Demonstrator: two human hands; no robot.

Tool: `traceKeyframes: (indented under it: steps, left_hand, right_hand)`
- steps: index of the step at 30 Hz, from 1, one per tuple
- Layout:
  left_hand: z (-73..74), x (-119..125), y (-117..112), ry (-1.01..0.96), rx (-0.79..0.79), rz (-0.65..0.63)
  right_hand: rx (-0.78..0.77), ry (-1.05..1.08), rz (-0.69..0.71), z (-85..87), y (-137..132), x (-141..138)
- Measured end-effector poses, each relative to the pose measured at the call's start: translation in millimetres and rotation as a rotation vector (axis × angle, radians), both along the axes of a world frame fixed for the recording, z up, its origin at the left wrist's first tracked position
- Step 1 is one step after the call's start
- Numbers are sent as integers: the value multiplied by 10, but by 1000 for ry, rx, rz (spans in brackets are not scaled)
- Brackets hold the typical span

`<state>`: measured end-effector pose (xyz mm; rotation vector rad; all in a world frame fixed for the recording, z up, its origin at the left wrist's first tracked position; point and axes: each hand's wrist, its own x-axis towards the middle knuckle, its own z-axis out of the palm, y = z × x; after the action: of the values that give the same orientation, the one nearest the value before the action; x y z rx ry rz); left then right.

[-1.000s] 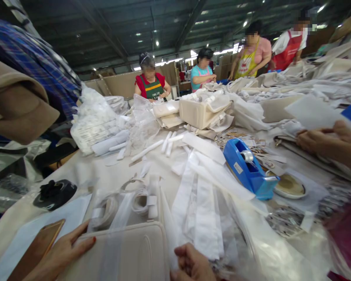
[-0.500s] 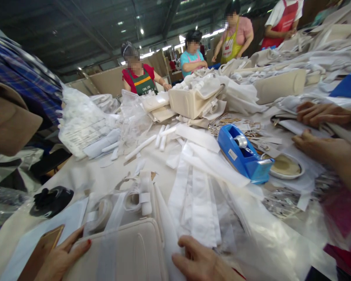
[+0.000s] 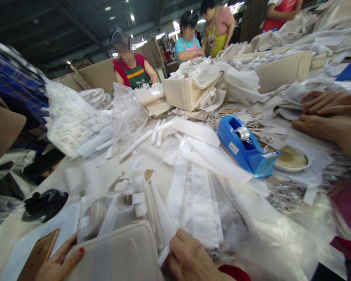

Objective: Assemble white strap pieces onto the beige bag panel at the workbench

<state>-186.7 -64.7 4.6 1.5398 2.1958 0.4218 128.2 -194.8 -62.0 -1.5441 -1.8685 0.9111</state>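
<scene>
At the bottom edge a cream bag panel (image 3: 125,253) lies in front of me. My left hand (image 3: 58,262) rests flat on its left edge, fingers stretched out, next to a gold phone (image 3: 38,255). My right hand (image 3: 189,259) is curled at the panel's right edge, pinching the lower end of a white paper strip (image 3: 162,218). More long white strips (image 3: 203,203) fan out just beyond it. A coiled strap with white wrapping (image 3: 134,197) lies above the panel.
A blue tape dispenser (image 3: 245,146) and a shallow dish (image 3: 289,158) sit right of centre. A co-worker's two hands (image 3: 324,115) work at the right. Clear bags (image 3: 72,121), cream bags (image 3: 189,91) and seated people are beyond. A black object (image 3: 43,203) lies left.
My right hand has come up from the bottom edge to the white strip and closed on it. The view has tilted down and left. The co-worker's hands shifted on the right.
</scene>
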Motion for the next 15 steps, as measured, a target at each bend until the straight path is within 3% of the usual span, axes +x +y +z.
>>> traceKeyframes:
  steps: [5,9,12,15]
  left_hand:
    - [13,-18,-11,1,-46,-22]
    - [3,-64,-6,24,-37,-28]
    - [-36,-112,2,9,-37,-44]
    - [-85,-133,-9,26,0,-79]
  right_hand:
    - [-173,-70,-112,225,134,-149]
    - [-48,-30,24,166,123,-196]
    - [-27,194,34,100,5,-123]
    - [-159,448,-11,140,-108,-12]
